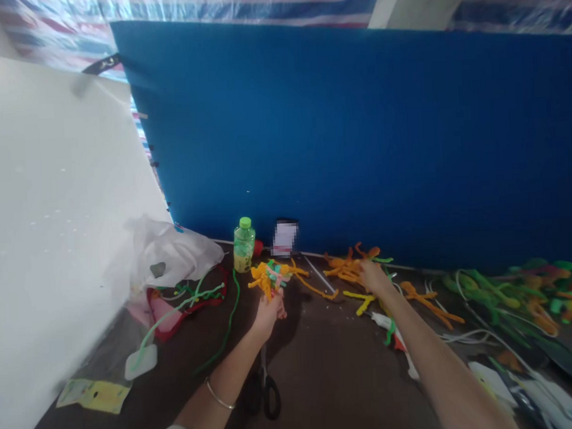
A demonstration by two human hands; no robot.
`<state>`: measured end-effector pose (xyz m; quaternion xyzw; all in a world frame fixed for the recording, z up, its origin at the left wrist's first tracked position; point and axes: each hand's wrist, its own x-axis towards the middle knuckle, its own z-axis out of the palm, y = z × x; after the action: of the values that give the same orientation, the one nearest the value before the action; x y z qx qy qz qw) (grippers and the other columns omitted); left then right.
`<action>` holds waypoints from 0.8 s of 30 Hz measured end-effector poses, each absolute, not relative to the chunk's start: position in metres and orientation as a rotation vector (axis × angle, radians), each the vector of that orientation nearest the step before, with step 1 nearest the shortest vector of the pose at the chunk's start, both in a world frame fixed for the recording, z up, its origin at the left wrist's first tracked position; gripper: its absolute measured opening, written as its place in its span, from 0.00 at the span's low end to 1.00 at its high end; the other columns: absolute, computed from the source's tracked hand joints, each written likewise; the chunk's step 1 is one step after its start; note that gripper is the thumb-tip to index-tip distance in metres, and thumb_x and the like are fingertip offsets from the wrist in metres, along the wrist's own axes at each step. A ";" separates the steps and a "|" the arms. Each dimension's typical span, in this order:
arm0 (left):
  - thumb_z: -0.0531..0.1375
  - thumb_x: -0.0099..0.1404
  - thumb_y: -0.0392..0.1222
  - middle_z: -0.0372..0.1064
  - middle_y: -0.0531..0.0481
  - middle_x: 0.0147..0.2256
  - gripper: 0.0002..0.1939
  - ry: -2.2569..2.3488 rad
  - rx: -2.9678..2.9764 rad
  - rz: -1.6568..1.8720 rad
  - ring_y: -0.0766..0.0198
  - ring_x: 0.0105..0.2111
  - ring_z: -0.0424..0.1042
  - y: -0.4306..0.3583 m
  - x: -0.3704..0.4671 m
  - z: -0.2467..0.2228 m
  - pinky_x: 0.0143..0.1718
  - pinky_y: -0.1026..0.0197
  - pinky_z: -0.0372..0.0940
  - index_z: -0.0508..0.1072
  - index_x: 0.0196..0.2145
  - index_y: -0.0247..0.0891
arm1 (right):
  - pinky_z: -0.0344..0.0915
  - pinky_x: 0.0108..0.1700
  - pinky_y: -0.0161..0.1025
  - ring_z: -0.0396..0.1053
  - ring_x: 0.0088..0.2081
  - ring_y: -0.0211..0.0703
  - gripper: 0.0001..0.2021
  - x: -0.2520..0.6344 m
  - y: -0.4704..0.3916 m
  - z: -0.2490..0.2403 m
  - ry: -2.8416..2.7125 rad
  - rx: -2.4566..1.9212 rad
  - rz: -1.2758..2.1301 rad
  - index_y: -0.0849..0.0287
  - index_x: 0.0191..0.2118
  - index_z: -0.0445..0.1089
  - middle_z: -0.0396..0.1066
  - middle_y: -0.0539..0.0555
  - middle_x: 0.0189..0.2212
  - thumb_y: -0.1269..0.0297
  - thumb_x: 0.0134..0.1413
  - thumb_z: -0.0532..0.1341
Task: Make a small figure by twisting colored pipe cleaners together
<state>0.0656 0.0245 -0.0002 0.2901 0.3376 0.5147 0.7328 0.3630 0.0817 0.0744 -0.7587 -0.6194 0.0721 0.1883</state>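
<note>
My left hand (pixel 269 310) is closed around the stem of a pipe-cleaner bundle (pixel 271 275) in orange, green and pink, held up above the dark table (pixel 321 377). My right hand (pixel 373 277) reaches forward into a heap of orange pipe cleaners (pixel 347 265) by the blue board; its fingers are hidden, so I cannot see whether it grips one. A yellow pipe cleaner (pixel 360 300) lies just under that wrist.
A blue board (pixel 358 142) stands at the back, a white panel (pixel 45 237) on the left. Near them are a green-capped bottle (pixel 244 245), a plastic bag (pixel 174 254), green pipe cleaners (pixel 225 331), scissors (pixel 269 383), and more coloured pipe cleaners (pixel 521 299) at right.
</note>
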 end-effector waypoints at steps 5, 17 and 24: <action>0.61 0.49 0.55 0.48 0.63 0.13 0.21 0.684 0.645 1.112 0.76 0.12 0.50 0.024 0.068 0.000 0.18 0.67 0.54 0.56 0.23 0.37 | 0.59 0.49 0.44 0.65 0.46 0.49 0.14 0.332 0.050 0.107 -1.607 -1.780 -0.195 0.62 0.40 0.70 0.68 0.62 0.43 0.69 0.51 0.51; 0.63 0.50 0.47 0.70 0.42 0.39 0.20 0.433 0.531 0.879 0.59 0.38 0.70 0.008 0.056 0.008 0.37 0.61 0.63 0.69 0.39 0.36 | 0.52 0.56 0.56 0.55 0.57 0.46 0.25 0.176 -0.040 0.024 -2.242 -1.128 -0.008 0.55 0.55 0.58 0.64 0.56 0.51 0.78 0.52 0.46; 0.64 0.48 0.47 0.62 0.55 0.20 0.16 0.590 0.695 1.128 0.67 0.23 0.68 0.018 0.049 0.022 0.31 0.62 0.64 0.66 0.30 0.35 | 0.60 0.48 0.50 0.65 0.47 0.45 0.18 0.203 -0.054 0.028 -1.869 -1.306 0.004 0.56 0.42 0.69 0.70 0.56 0.41 0.76 0.51 0.47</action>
<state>0.0491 0.0177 0.0221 0.3180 0.2700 0.5159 0.7482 0.2027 -0.0538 0.0279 -0.5203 -0.7449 0.0014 0.4177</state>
